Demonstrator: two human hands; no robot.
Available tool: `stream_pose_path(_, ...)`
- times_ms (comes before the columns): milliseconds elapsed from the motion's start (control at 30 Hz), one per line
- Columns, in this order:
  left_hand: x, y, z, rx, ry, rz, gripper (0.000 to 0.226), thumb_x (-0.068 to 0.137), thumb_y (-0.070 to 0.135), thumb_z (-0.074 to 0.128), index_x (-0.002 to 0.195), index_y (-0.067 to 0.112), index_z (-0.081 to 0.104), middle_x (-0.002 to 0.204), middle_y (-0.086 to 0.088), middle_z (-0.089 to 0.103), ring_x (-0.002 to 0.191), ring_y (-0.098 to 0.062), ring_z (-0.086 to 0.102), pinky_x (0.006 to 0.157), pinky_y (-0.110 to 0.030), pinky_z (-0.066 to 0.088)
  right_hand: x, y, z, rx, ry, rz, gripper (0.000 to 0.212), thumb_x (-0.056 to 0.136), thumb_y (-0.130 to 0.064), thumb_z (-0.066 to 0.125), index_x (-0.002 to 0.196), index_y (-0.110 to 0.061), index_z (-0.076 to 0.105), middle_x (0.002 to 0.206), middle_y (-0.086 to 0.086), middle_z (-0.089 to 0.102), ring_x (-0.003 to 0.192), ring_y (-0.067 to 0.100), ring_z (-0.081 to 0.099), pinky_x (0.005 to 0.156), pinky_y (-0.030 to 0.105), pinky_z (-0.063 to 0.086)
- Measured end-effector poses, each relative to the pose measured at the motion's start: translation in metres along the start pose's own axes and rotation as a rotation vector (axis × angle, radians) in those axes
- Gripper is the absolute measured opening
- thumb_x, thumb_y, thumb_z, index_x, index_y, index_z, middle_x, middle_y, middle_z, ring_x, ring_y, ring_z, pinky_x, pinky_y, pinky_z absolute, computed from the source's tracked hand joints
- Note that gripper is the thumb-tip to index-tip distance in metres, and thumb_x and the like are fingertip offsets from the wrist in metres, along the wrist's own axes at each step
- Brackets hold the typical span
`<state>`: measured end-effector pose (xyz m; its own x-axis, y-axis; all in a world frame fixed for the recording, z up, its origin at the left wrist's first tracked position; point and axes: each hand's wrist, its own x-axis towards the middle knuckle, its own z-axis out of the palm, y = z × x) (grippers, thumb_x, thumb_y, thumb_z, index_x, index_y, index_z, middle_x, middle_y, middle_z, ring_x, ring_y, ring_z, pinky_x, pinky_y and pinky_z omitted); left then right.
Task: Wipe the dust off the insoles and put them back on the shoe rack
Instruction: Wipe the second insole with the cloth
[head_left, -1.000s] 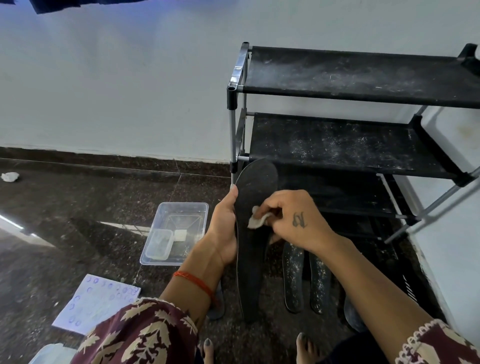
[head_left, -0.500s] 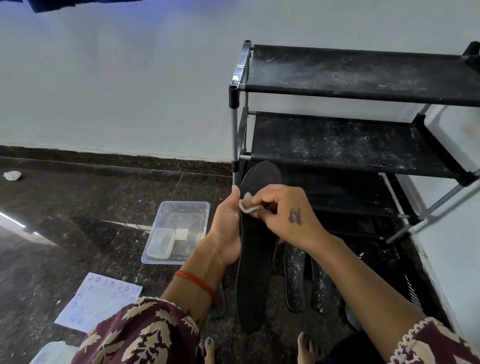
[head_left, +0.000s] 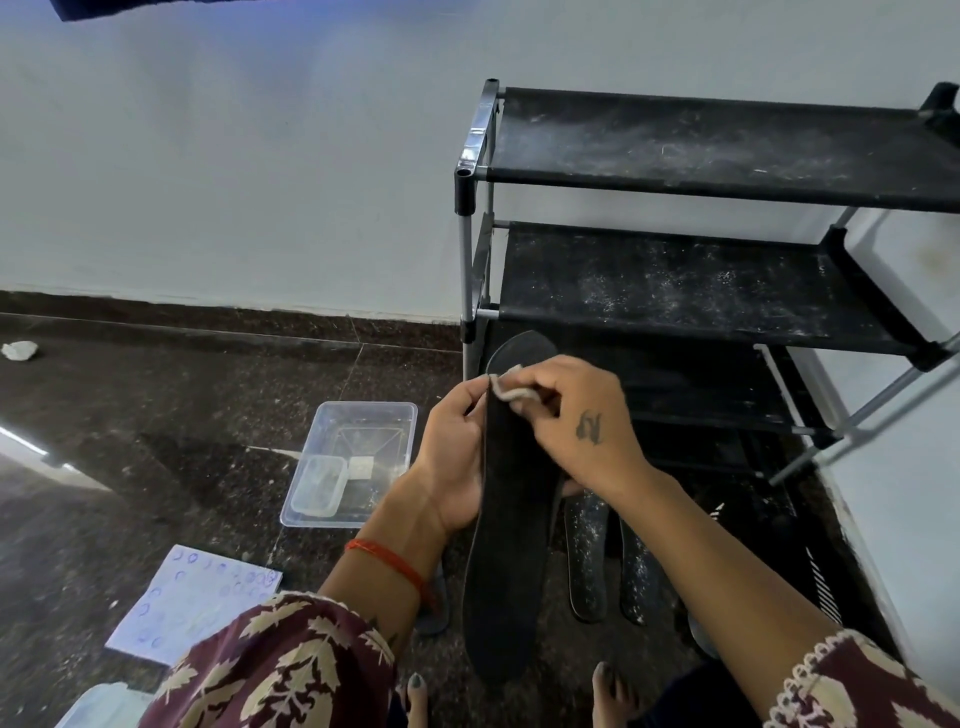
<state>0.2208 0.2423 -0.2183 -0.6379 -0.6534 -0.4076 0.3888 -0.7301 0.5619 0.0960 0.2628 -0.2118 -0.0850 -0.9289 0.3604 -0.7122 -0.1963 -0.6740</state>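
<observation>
Both hands hold on: left hand (head_left: 451, 457) grips the insole (head_left: 511, 545), right hand (head_left: 576, 421) has pinched the cloth (head_left: 511, 387) higher.

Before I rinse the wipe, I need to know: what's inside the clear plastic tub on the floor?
Inside the clear tub lies a smaller clear container and, beside it, a small white square piece. Whether the tub holds water cannot be told.

No words, brand names or numbers can be read here. The white sheet of paper (head_left: 195, 603) on the dark floor has rows of small blue round marks, too small to read. The back of the right hand (head_left: 576, 415) has a small dark tattoo mark, but its letters or shape cannot be made out.
</observation>
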Motion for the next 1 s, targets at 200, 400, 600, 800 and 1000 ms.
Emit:
stream_pose_path(200,0.002,0.002,-0.001,-0.009,0.028,0.002,0.066,0.099,0.053,0.019,0.108,0.004,0.063,0.083,-0.017,0.071,0.073,-0.027,0.071,0.063,-0.037,0.059,-0.001,-0.002,-0.011,0.039,-0.242,-0.004,0.021,0.076,-0.006,0.069,0.083,-0.024,0.076,0.083,-0.012,0.066,0.073,-0.001,0.060,0.064,0.010,0.046)
stream_pose_path(400,0.003,0.001,-0.002,0.001,-0.049,-0.047,0.061,0.098,0.051,0.024,0.121,0.010,0.063,0.116,-0.020,0.065,0.098,-0.037,0.065,0.092,-0.059,0.043,0.003,0.013,-0.017,-0.098,0.132,0.050,0.019,0.077,-0.004,0.067,0.090,-0.017,0.074,0.087,-0.004,0.067,0.077,0.005,0.059,0.069,0.008,0.043)
stream_pose_path(600,0.004,-0.001,-0.003,0.014,-0.022,-0.010,0.054,0.099,0.049,0.027,0.108,0.008,0.061,0.092,-0.017,0.069,0.082,-0.029,0.069,0.074,-0.043,0.057,0.001,-0.001,0.000,-0.004,0.002,-0.032,0.022,0.077,-0.006,0.070,0.095,-0.019,0.074,0.090,-0.004,0.068,0.082,0.005,0.060,0.075,0.018,0.048)
stream_pose_path(800,0.007,0.001,-0.005,-0.009,0.061,0.041,0.065,0.099,0.052,0.027,0.098,0.004,0.072,0.089,-0.016,0.071,0.079,-0.025,0.070,0.076,-0.035,0.056,-0.003,0.000,-0.007,0.025,-0.246,-0.034,0.015,0.075,-0.007,0.072,0.082,-0.020,0.076,0.082,-0.009,0.068,0.074,0.001,0.061,0.069,0.017,0.050)
stream_pose_path(1000,0.002,0.002,0.001,0.023,-0.037,0.011,0.053,0.098,0.042,0.032,0.113,0.007,0.068,0.105,-0.017,0.068,0.091,-0.031,0.067,0.085,-0.053,0.052,0.006,0.012,-0.018,-0.049,0.216,0.046,0.015,0.076,-0.005,0.070,0.088,-0.013,0.074,0.088,-0.001,0.070,0.080,0.006,0.062,0.075,0.020,0.050)
